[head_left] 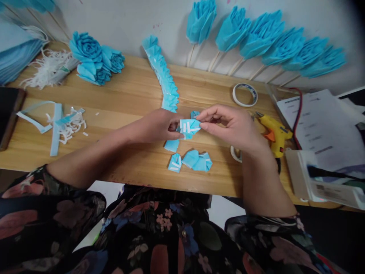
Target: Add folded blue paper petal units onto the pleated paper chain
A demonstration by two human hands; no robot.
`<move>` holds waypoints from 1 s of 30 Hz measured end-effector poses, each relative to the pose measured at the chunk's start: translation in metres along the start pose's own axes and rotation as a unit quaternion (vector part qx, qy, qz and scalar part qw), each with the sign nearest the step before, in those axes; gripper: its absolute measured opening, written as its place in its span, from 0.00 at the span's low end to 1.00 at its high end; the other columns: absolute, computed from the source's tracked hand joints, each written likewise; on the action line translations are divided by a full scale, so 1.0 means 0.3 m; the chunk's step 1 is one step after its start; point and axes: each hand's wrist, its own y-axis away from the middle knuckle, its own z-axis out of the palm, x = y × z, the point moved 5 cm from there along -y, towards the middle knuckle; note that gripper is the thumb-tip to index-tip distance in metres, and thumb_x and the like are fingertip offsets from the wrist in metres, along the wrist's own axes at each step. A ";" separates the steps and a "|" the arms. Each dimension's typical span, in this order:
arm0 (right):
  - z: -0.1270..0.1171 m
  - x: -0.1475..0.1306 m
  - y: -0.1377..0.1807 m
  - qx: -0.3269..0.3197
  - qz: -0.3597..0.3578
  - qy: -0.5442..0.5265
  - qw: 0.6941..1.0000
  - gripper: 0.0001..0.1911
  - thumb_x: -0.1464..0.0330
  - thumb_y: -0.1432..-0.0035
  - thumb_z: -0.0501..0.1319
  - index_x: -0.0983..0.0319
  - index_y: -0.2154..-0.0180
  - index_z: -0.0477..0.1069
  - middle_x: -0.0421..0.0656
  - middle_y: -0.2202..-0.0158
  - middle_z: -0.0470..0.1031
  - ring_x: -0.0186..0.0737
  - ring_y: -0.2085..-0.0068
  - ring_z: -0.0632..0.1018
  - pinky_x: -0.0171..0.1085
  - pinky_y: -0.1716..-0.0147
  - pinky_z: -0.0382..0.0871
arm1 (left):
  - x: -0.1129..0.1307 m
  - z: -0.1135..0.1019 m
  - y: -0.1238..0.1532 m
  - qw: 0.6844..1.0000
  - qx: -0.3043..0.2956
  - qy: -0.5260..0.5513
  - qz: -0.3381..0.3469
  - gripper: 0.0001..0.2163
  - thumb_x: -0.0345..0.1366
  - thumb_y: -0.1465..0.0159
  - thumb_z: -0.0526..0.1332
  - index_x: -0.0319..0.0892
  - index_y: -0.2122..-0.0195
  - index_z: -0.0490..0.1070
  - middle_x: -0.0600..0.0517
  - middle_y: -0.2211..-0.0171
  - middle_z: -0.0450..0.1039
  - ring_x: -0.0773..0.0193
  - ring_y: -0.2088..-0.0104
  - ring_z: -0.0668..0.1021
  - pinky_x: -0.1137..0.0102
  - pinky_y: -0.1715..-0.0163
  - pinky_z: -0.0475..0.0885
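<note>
Between my two hands is a folded blue petal (189,128) with several white tape strips on its face. My left hand (159,125) pinches its left edge between thumb and fingers. At its right edge, my right hand (228,123) grips it with thumb and forefinger. Below on the table lie a small taped blue petal (175,163) and more folded blue petals (197,160) beside it. Behind my left hand runs a long pleated blue strip (162,72), reaching toward the wall. A bit of blue material (172,145) shows under my left hand.
A yellow glue gun (275,133) lies right of my right hand, near a tape roll (245,94). Blue flowers on sticks (201,23) lean at the wall. Left are a blue flower bunch (94,57), white cords (53,68) and scraps (71,123). A power strip (322,179) sits at right.
</note>
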 end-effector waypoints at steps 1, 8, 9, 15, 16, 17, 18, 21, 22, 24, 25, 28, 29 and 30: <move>-0.004 0.004 -0.002 0.011 0.000 -0.008 1.000 0.10 0.62 0.42 0.66 0.57 0.59 0.79 0.42 0.63 0.81 0.39 0.65 0.79 0.40 0.64 0.75 | 0.000 0.006 -0.001 1.000 -0.002 0.001 -0.001 0.09 0.39 0.39 0.62 0.37 0.65 0.75 0.57 0.79 0.64 0.70 0.77 0.65 0.73 0.74 0.57; -0.092 0.062 -0.005 0.098 0.009 -0.073 0.992 0.10 0.63 0.41 0.64 0.58 0.59 0.77 0.41 0.66 0.78 0.36 0.68 0.77 0.38 0.67 0.74 | -0.009 0.004 -0.004 0.998 -0.042 0.051 0.017 0.10 0.37 0.39 0.59 0.38 0.64 0.77 0.56 0.77 0.69 0.70 0.76 0.67 0.75 0.75 0.58; -0.091 0.064 -0.005 0.073 0.014 -0.061 0.995 0.09 0.63 0.40 0.63 0.57 0.58 0.78 0.41 0.66 0.79 0.37 0.68 0.78 0.38 0.67 0.74 | -0.009 -0.008 -0.002 0.998 -0.040 0.050 0.019 0.10 0.38 0.38 0.59 0.38 0.63 0.77 0.55 0.77 0.69 0.70 0.76 0.67 0.75 0.74 0.58; -0.002 0.036 -0.002 -0.126 0.012 0.046 0.991 0.11 0.61 0.38 0.61 0.56 0.59 0.80 0.38 0.66 0.82 0.37 0.68 0.77 0.37 0.68 0.70 | -0.027 -0.093 0.014 0.999 -0.036 0.019 0.026 0.15 0.45 0.35 0.57 0.40 0.64 0.77 0.55 0.76 0.69 0.70 0.76 0.66 0.74 0.74 0.58; -0.005 0.036 -0.007 -0.102 0.010 0.072 0.992 0.11 0.61 0.37 0.60 0.56 0.59 0.80 0.39 0.65 0.82 0.37 0.68 0.77 0.37 0.68 0.69 | -0.033 -0.103 0.018 0.999 -0.039 -0.001 0.029 0.15 0.45 0.34 0.56 0.40 0.66 0.77 0.55 0.77 0.69 0.69 0.76 0.66 0.73 0.73 0.57; -0.014 0.040 -0.011 -0.066 0.010 0.096 0.993 0.11 0.62 0.37 0.60 0.57 0.58 0.80 0.40 0.65 0.82 0.38 0.68 0.77 0.38 0.67 0.69 | -0.040 -0.110 0.021 0.998 -0.045 -0.023 0.033 0.15 0.45 0.34 0.55 0.40 0.67 0.77 0.55 0.77 0.68 0.69 0.76 0.66 0.73 0.73 0.57; -0.027 0.048 -0.016 -0.024 0.010 0.115 0.993 0.12 0.62 0.37 0.59 0.58 0.58 0.80 0.41 0.64 0.82 0.39 0.67 0.77 0.39 0.66 0.69 | -0.047 -0.115 0.025 0.997 -0.053 -0.042 0.038 0.16 0.45 0.34 0.55 0.41 0.69 0.76 0.55 0.78 0.68 0.69 0.77 0.67 0.72 0.74 0.57; -0.055 0.088 -0.026 0.069 0.010 0.145 0.987 0.13 0.63 0.37 0.59 0.59 0.56 0.79 0.45 0.61 0.82 0.43 0.63 0.79 0.41 0.62 0.70 | -0.072 -0.123 0.042 0.991 -0.088 -0.088 0.045 0.18 0.46 0.33 0.54 0.42 0.73 0.75 0.54 0.80 0.67 0.67 0.78 0.66 0.70 0.75 0.56; -0.055 0.103 -0.031 0.084 0.008 0.152 0.985 0.13 0.64 0.37 0.59 0.59 0.55 0.79 0.45 0.60 0.82 0.44 0.61 0.79 0.42 0.61 0.70 | -0.082 -0.125 0.048 0.989 -0.101 -0.100 0.040 0.18 0.46 0.33 0.54 0.43 0.75 0.74 0.54 0.81 0.67 0.67 0.79 0.66 0.70 0.75 0.56; -0.038 0.126 -0.042 0.089 0.002 0.170 0.981 0.14 0.64 0.36 0.58 0.59 0.52 0.78 0.47 0.57 0.81 0.46 0.59 0.79 0.44 0.57 0.70 | -0.104 -0.133 0.062 0.985 -0.121 -0.117 0.027 0.20 0.47 0.33 0.53 0.43 0.76 0.74 0.55 0.82 0.67 0.67 0.81 0.65 0.70 0.76 0.56; -0.023 0.133 -0.047 0.082 -0.003 0.184 0.980 0.15 0.63 0.36 0.58 0.59 0.51 0.77 0.48 0.56 0.81 0.47 0.57 0.79 0.45 0.55 0.70 | -0.114 -0.139 0.068 0.984 -0.124 -0.126 0.021 0.20 0.47 0.32 0.53 0.43 0.76 0.74 0.55 0.83 0.66 0.68 0.81 0.64 0.70 0.75 0.57; 0.020 0.136 -0.061 0.066 -0.007 0.229 0.971 0.18 0.62 0.37 0.60 0.59 0.48 0.76 0.50 0.55 0.80 0.51 0.53 0.77 0.48 0.52 0.68 | -0.130 -0.163 0.074 0.982 -0.086 -0.167 0.006 0.22 0.48 0.32 0.55 0.43 0.78 0.74 0.56 0.86 0.64 0.69 0.82 0.60 0.71 0.74 0.57; 0.031 0.134 -0.064 0.061 -0.004 0.236 0.970 0.18 0.63 0.38 0.61 0.59 0.48 0.76 0.50 0.56 0.80 0.51 0.54 0.77 0.47 0.53 0.68 | -0.127 -0.170 0.072 0.982 -0.057 -0.181 0.002 0.22 0.48 0.33 0.55 0.43 0.79 0.74 0.55 0.86 0.64 0.69 0.82 0.60 0.71 0.74 0.56; 0.039 0.132 -0.066 0.054 0.000 0.235 0.971 0.18 0.64 0.39 0.62 0.59 0.48 0.76 0.49 0.57 0.80 0.50 0.55 0.77 0.46 0.55 0.68 | -0.119 -0.174 0.067 0.981 -0.023 -0.191 -0.002 0.21 0.48 0.33 0.56 0.43 0.78 0.74 0.55 0.86 0.64 0.69 0.82 0.60 0.70 0.73 0.56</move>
